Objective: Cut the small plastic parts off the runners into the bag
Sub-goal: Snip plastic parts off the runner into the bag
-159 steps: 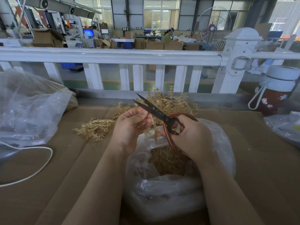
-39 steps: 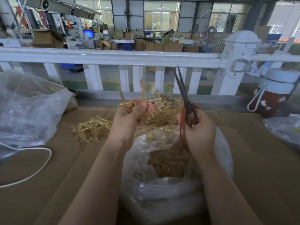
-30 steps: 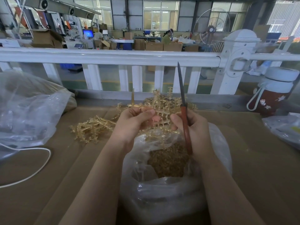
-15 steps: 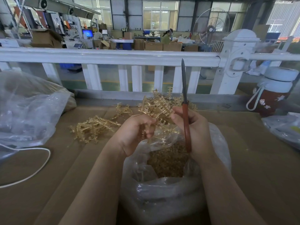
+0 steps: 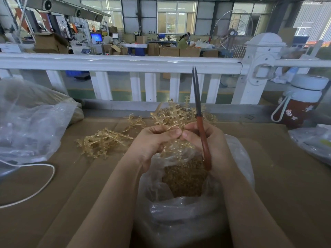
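The fingers (image 5: pixel 172 132) of the left hand (image 5: pixel 152 145) were curled round a runner (image 5: pixel 164 120) of amber plastic, pinching it just above the mouth of the bag (image 5: pixel 179 208); the right hand (image 5: pixel 202 140) gripped the red handles of the scissors (image 5: pixel 201 126) against its palm, blades together and pointing to twelve o'clock, while its thumb and fingertips met the left hand's at the runner; no cutting was under way, so the step looked like sorting or turning a fresh runner into position; the bag, already part-filled with small plastic parts (image 5: pixel 184 178), sat at six o'clock from the hands on the counter (image 5: pixel 268 167); more runners lay in a heap (image 5: pixel 103 142) at nine o'clock and another pile (image 5: pixel 180 111) at twelve o'clock; the next move probably called for swinging the blades down, opening them, and snipping parts so they dropped into the bag.
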`<state>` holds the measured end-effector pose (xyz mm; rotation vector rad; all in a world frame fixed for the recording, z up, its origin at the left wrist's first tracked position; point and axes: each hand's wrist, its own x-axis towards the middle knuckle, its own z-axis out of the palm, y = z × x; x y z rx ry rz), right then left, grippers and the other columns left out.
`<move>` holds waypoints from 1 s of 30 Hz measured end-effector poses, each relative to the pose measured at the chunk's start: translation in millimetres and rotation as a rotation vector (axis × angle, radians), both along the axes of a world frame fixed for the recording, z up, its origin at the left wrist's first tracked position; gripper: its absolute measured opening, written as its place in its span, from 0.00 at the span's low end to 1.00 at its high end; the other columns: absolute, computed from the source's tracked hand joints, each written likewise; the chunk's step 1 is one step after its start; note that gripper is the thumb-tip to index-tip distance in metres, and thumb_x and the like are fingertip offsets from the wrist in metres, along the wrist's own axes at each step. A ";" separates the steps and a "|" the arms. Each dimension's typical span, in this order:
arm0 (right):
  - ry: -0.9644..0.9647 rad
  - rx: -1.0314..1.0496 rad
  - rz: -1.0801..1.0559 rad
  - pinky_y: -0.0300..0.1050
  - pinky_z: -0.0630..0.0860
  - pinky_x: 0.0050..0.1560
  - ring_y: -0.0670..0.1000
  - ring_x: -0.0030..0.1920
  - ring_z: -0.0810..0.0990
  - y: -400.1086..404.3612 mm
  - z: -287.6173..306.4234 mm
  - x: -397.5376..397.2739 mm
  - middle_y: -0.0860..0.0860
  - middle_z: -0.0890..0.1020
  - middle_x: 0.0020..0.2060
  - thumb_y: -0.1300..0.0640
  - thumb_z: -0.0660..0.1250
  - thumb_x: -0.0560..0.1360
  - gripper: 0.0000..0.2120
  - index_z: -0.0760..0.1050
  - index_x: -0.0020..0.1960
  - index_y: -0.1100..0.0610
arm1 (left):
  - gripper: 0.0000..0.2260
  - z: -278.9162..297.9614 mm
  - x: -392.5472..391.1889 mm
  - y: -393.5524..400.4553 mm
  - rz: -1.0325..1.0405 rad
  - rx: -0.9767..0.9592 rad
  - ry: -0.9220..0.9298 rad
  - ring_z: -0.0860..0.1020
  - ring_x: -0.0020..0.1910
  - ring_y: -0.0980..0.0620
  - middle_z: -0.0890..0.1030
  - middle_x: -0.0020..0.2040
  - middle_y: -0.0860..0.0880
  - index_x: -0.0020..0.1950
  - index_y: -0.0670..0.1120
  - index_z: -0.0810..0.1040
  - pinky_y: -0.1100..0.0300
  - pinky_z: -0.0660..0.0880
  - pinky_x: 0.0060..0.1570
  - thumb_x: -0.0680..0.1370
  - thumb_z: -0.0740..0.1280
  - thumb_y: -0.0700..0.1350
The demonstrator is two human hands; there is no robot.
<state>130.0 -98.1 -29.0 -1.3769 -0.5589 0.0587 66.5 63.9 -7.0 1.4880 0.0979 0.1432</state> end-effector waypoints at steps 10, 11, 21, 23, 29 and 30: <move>-0.104 -0.536 -0.120 0.37 0.80 0.37 0.43 0.33 0.83 0.6 -8.7 11.1 0.45 0.85 0.33 0.56 0.74 0.75 0.07 0.83 0.39 0.52 | 0.01 4.7 0.8 5.4 0.249 -0.293 -0.018 0.82 0.32 0.54 0.85 0.39 0.47 0.43 0.44 0.84 0.66 0.74 0.27 0.74 0.73 0.40; -0.128 -0.618 -0.150 0.41 0.81 0.37 0.42 0.33 0.83 1.9 -11.1 10.4 0.44 0.85 0.33 0.53 0.74 0.75 0.06 0.82 0.39 0.50 | 0.02 4.1 1.5 5.5 0.255 -0.300 -0.013 0.82 0.32 0.54 0.86 0.41 0.46 0.45 0.42 0.83 0.66 0.73 0.26 0.75 0.73 0.40; -0.107 -0.515 -0.303 0.32 0.75 0.33 0.42 0.33 0.82 3.7 -10.2 7.4 0.44 0.84 0.32 0.53 0.73 0.77 0.07 0.81 0.41 0.51 | 0.05 1.5 0.8 1.7 0.191 -0.226 -0.057 0.84 0.40 0.50 0.86 0.43 0.44 0.41 0.44 0.86 0.61 0.79 0.39 0.67 0.77 0.43; -0.069 -0.340 -0.233 0.30 0.73 0.32 0.44 0.30 0.81 1.1 -5.4 2.7 0.51 0.85 0.32 0.52 0.73 0.77 0.10 0.82 0.40 0.57 | 0.07 -0.6 1.2 0.9 0.235 -0.120 -0.165 0.83 0.40 0.48 0.86 0.42 0.43 0.43 0.42 0.85 0.57 0.79 0.42 0.66 0.78 0.39; 0.089 -0.020 0.069 0.37 0.62 0.21 0.46 0.21 0.67 -6.8 2.2 -3.5 0.56 0.83 0.34 0.38 0.69 0.75 0.24 0.81 0.47 0.61 | 0.11 -13.9 5.5 0.4 0.452 0.583 -0.646 0.84 0.45 0.55 0.86 0.45 0.52 0.42 0.51 0.86 0.52 0.81 0.46 0.71 0.76 0.34; 0.095 -0.034 0.093 0.37 0.62 0.21 0.46 0.21 0.66 -7.5 2.1 -2.6 0.56 0.83 0.35 0.38 0.69 0.74 0.23 0.82 0.47 0.59 | 0.10 -16.4 5.9 0.2 0.498 0.702 -0.701 0.83 0.45 0.56 0.85 0.45 0.53 0.42 0.51 0.86 0.53 0.80 0.44 0.71 0.77 0.35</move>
